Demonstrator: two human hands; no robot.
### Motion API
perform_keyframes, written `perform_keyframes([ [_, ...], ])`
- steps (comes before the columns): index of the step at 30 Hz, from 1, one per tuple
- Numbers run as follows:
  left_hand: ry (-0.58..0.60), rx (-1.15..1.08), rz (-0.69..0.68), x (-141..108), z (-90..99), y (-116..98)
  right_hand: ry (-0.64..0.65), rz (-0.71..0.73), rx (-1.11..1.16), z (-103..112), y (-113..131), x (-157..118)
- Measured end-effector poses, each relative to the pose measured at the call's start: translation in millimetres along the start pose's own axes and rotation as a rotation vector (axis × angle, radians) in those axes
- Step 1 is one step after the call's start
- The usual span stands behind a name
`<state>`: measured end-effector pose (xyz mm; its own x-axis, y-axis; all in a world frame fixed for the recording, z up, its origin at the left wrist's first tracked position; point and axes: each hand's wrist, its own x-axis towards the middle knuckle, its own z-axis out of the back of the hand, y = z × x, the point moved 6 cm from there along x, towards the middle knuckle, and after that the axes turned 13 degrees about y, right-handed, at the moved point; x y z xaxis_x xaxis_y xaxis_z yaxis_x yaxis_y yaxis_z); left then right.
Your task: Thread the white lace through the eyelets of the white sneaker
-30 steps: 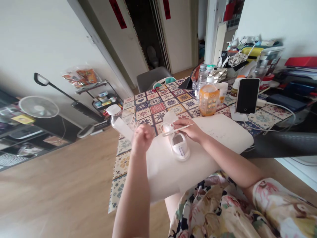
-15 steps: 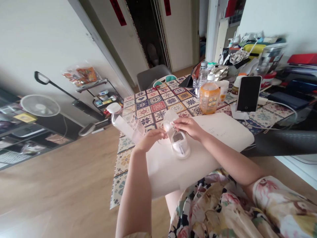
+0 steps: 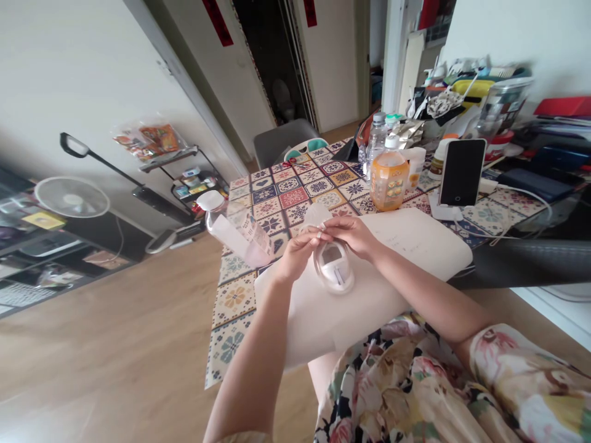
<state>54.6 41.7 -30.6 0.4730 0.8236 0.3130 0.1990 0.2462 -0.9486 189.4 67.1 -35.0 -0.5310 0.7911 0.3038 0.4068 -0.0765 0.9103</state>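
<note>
My left hand (image 3: 299, 251) and my right hand (image 3: 354, 235) meet over a white mat on the table. Their fingertips are pinched together around a small white piece (image 3: 322, 229) that the fingers mostly hide. Just below the fingers lies a rounded white item with a clear rim and a dark window (image 3: 333, 268); what kind of thing it is I cannot tell. Behind the fingertips a ribbed translucent piece (image 3: 316, 214) shows in part. Under both forearms spreads the white mat (image 3: 309, 332).
Left of my left hand stands a clear bottle with a white cap (image 3: 211, 203) beside a tilted translucent printed pack (image 3: 249, 241). Farther back are an orange drink bottle (image 3: 390, 178), a phone on a stand (image 3: 462, 172) and crowded household items. A patterned cloth (image 3: 233, 298) covers the table.
My left hand has moved right and slightly up, so its fingertips now meet those of my right hand. The round clear piece near the left fingers is now covered.
</note>
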Motion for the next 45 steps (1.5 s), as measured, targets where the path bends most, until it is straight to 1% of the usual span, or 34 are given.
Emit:
perform_keyframes([
  [4, -0.1, -0.003, -0.013, 2, 4.7, 6, -0.001, 0.047, 0.051, -2, 0, 1],
  [6, -0.159, -0.024, -0.003, 2, 7.6, 9, 0.013, 0.053, 0.044, -4, 0, 1],
  [8, -0.193, -0.037, 0.017, 2, 7.9, 11, 0.017, 0.052, 0.014, -4, 0, 0],
  [10, -0.177, -0.038, 0.033, 2, 4.6, 9, 0.005, 0.051, -0.012, -4, 1, -1],
  [13, -0.113, -0.021, 0.018, 2, -1.2, 3, -0.026, 0.043, -0.028, -2, 3, -1],
  [17, -0.09, 0.056, -0.024, 1, 0.1, 0, -0.033, 0.032, -0.007, -2, 2, -1],
  [19, -0.107, 0.089, -0.008, 1, 2.3, 2, -0.034, 0.034, 0.006, -2, 1, 0],
  [21, -0.158, 0.084, 0.027, 1, 4.7, 4, -0.03, 0.041, 0.006, -2, 0, 0],
  [25, -0.269, 0.012, 0.044, 1, 6.5, 2, -0.012, 0.06, -0.032, -2, 0, 0],
  [28, -0.318, -0.03, 0.057, 1, 7.5, 0, -0.002, 0.065, -0.074, -2, 0, 0],
  [33, -0.284, -0.039, 0.109, 2, 4.2, 3, 0.001, 0.037, -0.147, -3, 2, -1],
  [39, -0.288, -0.002, 0.067, 1, 1.4, 5, 0.06, 0.021, -0.173, -10, 7, -5],
  [41, -0.299, 0.023, 0.051, 1, 1.4, 5, 0.051, 0.04, -0.21, -11, 11, -7],
  [45, -0.348, 0.127, 0.023, -1, 2.3, 3, -0.015, 0.1, -0.253, -9, 16, -8],
])
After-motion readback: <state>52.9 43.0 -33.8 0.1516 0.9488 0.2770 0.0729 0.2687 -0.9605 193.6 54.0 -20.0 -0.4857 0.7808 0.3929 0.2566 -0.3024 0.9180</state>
